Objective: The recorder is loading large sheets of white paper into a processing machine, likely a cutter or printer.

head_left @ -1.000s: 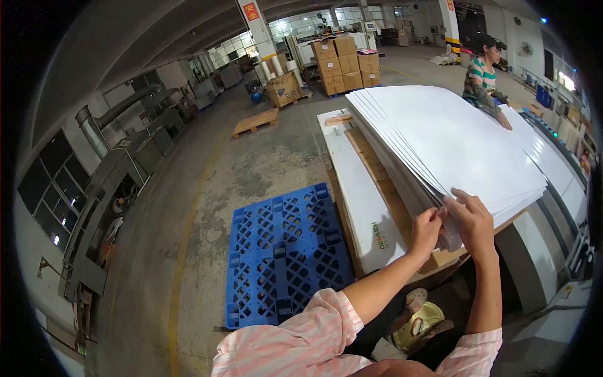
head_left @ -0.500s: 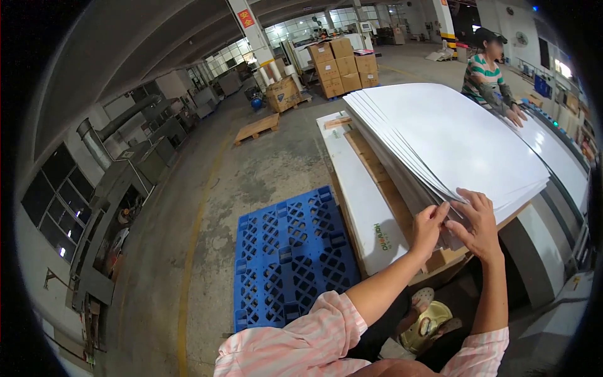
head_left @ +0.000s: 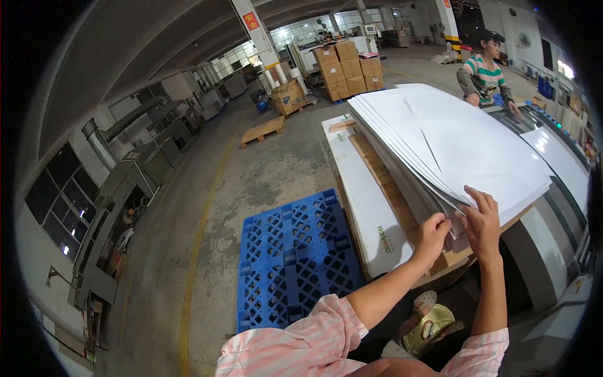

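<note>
On my feed both arms come in from the lower edge: the left forearm slants up to the right, while the right forearm stands almost upright. I see the left hand curled, its fingers drawn in toward the thumb. The right hand is just beside it, fingers loosely bent, pointing up and left; I can't tell how firmly either is closed

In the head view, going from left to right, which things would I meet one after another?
Dark-paned window → wooden pallet → stack of cardboard boxes → the person's left hand → the person's right hand → small green light.
</note>
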`<state>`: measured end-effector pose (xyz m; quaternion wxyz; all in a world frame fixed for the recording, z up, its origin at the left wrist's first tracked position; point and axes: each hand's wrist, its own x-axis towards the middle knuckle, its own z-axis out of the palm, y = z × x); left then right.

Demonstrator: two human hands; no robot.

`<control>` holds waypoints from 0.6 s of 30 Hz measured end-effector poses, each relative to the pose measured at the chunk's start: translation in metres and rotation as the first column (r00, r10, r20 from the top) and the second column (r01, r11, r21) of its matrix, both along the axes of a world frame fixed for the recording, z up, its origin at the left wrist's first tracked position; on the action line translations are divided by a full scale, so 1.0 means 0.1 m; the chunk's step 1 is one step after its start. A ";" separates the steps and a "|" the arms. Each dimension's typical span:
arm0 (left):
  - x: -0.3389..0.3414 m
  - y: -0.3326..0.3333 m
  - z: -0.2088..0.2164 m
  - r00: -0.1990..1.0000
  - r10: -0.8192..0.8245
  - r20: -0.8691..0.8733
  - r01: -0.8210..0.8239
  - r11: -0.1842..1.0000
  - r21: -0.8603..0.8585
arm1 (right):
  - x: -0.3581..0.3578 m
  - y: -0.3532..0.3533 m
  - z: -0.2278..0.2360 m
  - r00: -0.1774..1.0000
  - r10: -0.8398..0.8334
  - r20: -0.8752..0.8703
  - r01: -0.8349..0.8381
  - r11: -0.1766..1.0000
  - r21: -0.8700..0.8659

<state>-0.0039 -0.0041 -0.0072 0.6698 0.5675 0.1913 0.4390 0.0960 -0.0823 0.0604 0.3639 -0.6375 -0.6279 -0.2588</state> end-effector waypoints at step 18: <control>-0.01 0.00 -0.02 0.992 0.093 -0.086 -0.079 0.986 0.146 | 0.01 0.14 0.02 0.864 0.206 -0.459 -0.108 0.967 0.230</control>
